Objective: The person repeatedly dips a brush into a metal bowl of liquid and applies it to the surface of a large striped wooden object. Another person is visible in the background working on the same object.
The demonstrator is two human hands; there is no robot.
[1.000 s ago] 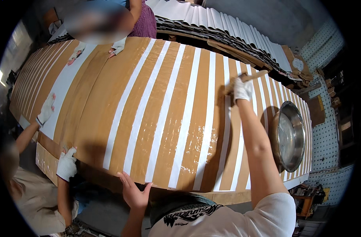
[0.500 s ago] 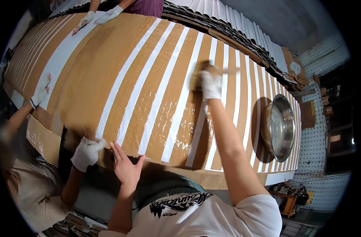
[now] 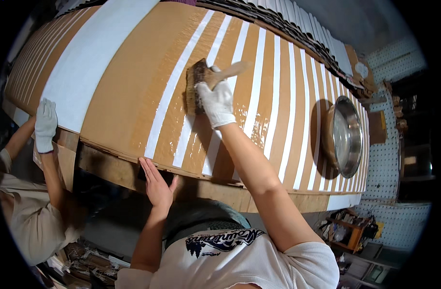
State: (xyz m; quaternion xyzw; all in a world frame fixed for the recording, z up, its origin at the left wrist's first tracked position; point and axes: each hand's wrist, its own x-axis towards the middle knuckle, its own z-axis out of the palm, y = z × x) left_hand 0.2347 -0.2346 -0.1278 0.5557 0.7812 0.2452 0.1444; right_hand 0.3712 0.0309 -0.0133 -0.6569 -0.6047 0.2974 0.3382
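My right hand (image 3: 216, 102), in a white knitted glove, grips a wide flat brush (image 3: 197, 86) with dark and tan bristles. Its pale wooden handle points up and to the right. The bristles rest on a long brown sheet (image 3: 121, 91) that has white stripes across its right part; the surface around them shines wet. At the near edge, my bare left hand (image 3: 159, 185) lays its outstretched fingertips against the sheet's border, thumb apart, holding nothing.
A metal basin (image 3: 328, 139) stands on the stripes at right. A broad white sheet (image 3: 93, 67) lies at left, with a co-worker's gloved hand (image 3: 46, 118) at its near corner. Folded white sheets (image 3: 302, 33) line the far side; a shelf (image 3: 353, 236) stands lower right.
My right hand has swept left with the brush. The co-worker's glove beside my left hand has moved away, and the far person's hands have left view. The broad white band at left shows wider.
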